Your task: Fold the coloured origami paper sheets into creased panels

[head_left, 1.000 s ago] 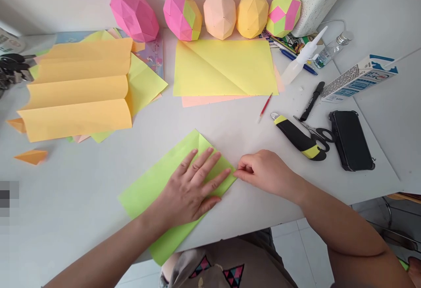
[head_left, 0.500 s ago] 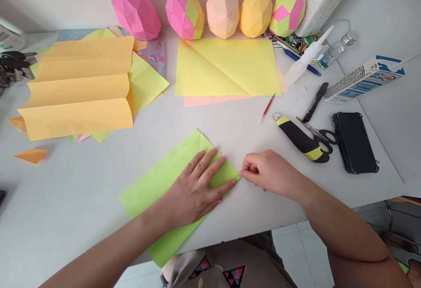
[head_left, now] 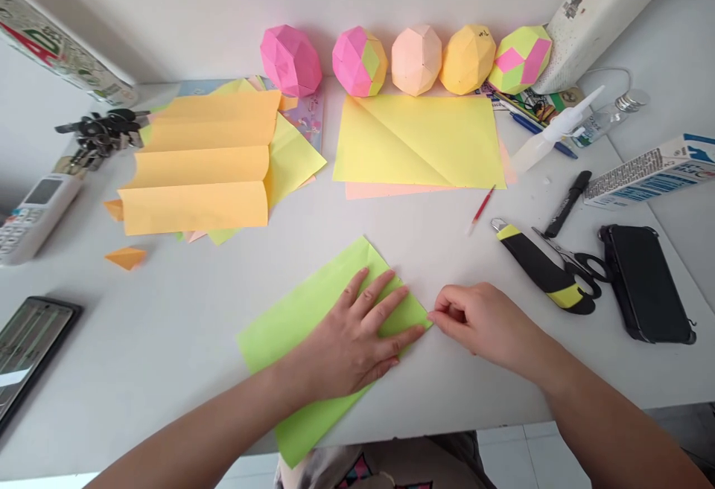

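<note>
A sheet of green paper (head_left: pixel 290 333) lies slantwise on the desk, its lower end reaching over the front edge. My left hand (head_left: pixel 357 333) rests flat on it with the fingers spread, pressing near its right end. At the paper's right corner, the thumb and forefinger of my right hand (head_left: pixel 474 321) are pinched together on the tip. My left palm and forearm hide the middle of the sheet.
Folded orange paper (head_left: pixel 201 169) lies on other sheets at left, and yellow paper (head_left: pixel 413 143) at the back. Several faceted paper balls (head_left: pixel 416 61) line the wall. A utility knife (head_left: pixel 541 269), scissors (head_left: pixel 581 262), black marker (head_left: pixel 567 202) and phone (head_left: pixel 648 280) lie right.
The camera view has shifted left and up, bringing in a remote control and a tablet-like device at left. Both hands keep their places on the green paper.
</note>
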Demonstrator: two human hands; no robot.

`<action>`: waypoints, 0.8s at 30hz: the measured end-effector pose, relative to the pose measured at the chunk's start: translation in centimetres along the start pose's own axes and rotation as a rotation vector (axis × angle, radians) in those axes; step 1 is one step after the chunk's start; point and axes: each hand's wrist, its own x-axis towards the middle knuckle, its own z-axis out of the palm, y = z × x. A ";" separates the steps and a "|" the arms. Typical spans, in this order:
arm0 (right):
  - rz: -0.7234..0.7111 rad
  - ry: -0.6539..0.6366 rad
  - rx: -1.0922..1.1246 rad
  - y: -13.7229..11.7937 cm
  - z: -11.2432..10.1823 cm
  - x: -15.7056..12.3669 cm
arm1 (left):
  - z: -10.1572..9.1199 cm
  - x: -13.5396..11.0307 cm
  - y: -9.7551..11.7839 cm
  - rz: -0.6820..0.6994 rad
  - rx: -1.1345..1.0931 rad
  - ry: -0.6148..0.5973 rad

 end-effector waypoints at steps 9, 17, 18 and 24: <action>-0.060 0.119 -0.133 0.2 1.3 0.2 | 0.7 -0.1 -0.2 -0.223 0.018 0.067; -0.134 0.163 -0.219 0.6 1.6 -0.1 | 0.7 -0.1 -0.6 -0.335 0.046 0.095; -0.177 0.185 -0.236 0.7 1.7 -0.1 | 0.7 -0.1 -0.6 -0.328 0.054 0.093; -0.638 0.490 -0.528 0.9 3.7 0.8 | 0.9 -0.2 -0.7 -0.311 0.089 0.071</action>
